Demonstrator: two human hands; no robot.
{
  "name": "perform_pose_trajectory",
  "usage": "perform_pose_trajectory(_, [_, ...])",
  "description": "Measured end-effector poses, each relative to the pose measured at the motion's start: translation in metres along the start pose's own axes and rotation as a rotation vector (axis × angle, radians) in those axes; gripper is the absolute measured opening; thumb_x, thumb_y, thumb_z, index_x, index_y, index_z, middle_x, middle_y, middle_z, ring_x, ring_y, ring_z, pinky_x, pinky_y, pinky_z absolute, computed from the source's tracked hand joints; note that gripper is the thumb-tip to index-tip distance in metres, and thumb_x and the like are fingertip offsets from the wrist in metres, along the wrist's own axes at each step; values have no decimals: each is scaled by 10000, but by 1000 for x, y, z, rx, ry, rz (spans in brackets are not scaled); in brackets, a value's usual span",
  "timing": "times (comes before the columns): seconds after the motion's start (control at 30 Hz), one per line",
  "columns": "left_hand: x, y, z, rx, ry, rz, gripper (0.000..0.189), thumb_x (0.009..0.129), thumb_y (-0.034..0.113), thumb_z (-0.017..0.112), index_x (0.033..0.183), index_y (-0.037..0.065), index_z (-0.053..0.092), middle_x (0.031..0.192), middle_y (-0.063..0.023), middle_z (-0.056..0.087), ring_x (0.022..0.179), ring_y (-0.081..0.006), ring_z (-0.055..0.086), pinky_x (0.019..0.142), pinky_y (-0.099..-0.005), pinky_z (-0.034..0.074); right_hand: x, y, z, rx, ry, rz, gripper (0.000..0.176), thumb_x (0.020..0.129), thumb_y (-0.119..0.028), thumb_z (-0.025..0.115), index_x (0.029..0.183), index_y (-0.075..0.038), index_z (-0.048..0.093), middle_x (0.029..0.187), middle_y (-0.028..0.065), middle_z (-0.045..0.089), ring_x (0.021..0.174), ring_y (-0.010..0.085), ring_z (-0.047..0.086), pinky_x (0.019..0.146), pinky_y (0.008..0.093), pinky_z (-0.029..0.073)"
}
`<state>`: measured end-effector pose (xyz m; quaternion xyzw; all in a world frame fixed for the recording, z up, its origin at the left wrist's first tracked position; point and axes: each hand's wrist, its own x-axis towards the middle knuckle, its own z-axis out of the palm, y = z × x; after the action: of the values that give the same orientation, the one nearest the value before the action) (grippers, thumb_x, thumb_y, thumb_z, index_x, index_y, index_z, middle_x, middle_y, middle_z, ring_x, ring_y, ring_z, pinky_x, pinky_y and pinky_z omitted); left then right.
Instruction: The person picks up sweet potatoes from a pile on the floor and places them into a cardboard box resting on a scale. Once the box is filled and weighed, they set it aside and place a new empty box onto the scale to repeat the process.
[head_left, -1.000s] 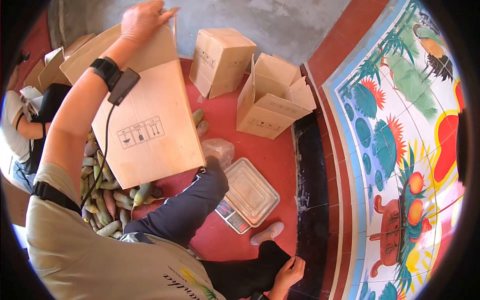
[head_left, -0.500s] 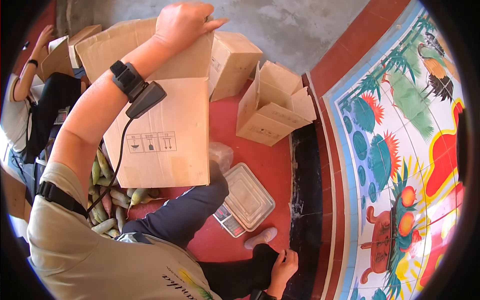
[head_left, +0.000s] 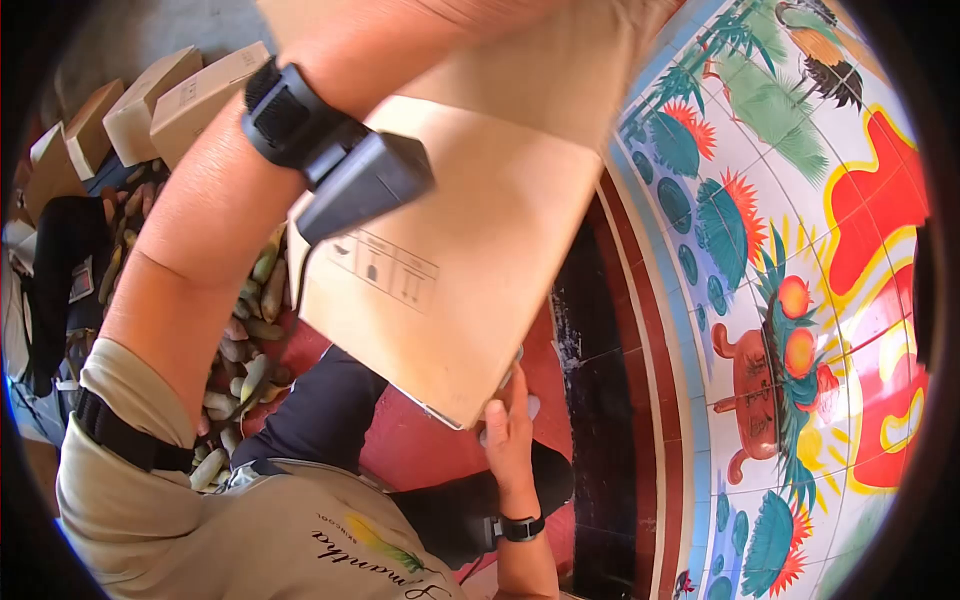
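Observation:
A large cardboard box [head_left: 470,230] with printed handling symbols hangs tilted in front of me, over the scale's earlier spot. My left forearm crosses above it, and the left hand lies beyond the top edge of the view. At the box's lower right corner, my right hand [head_left: 510,435] has its thumb on the near side and its fingers along the edge. Below the box lies the red floor [head_left: 400,440], beside my dark-trousered leg [head_left: 315,405].
Several long vegetables [head_left: 255,375] are piled on the floor at the left. More cardboard boxes [head_left: 150,105] stand at the upper left, near another person's dark-clothed leg [head_left: 60,270]. A painted tile wall [head_left: 750,300] with a dark ledge [head_left: 600,430] runs along the right.
The box has moved right and closer, and it is tilted. My right hand has risen to its lower corner. My left hand has left the view, and the box now hides most of the scale and tray.

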<state>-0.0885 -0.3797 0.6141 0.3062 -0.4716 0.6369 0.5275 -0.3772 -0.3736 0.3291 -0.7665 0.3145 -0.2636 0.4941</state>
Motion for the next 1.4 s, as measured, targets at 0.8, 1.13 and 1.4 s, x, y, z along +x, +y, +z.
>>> perform_pose_trajectory(0.8, [-171, 171, -35, -744, -643, -197, 392, 622, 267, 728, 525, 118, 379, 544, -23, 339, 482, -174, 414, 407, -301, 328, 9, 230, -34, 947, 318, 687, 863, 790, -763, 284, 1402, -157, 222, 1404, 115, 279, 1266, 349, 305, 945, 573, 327])
perform_pose_trajectory(1.13, [-195, 223, -89, -756, -807, -261, 344, 615, 307, 705, 570, 126, 415, 567, -4, 340, 529, -140, 418, 442, -270, 328, 9, 244, -21, 906, 158, 625, 698, 864, -649, 341, 1348, -146, 349, 1350, 64, 406, 1222, 259, 392, 959, 420, 375])
perform_pose_trajectory(1.4, [-179, 206, -100, -680, -1103, -142, 476, 598, 468, 696, 857, 96, 554, 830, -32, 535, 775, -203, 528, 723, -368, 413, -5, 237, -39, 962, 332, 503, 506, 800, -192, 549, 1269, -70, 403, 1252, 79, 486, 1112, 241, 498, 879, 357, 447])
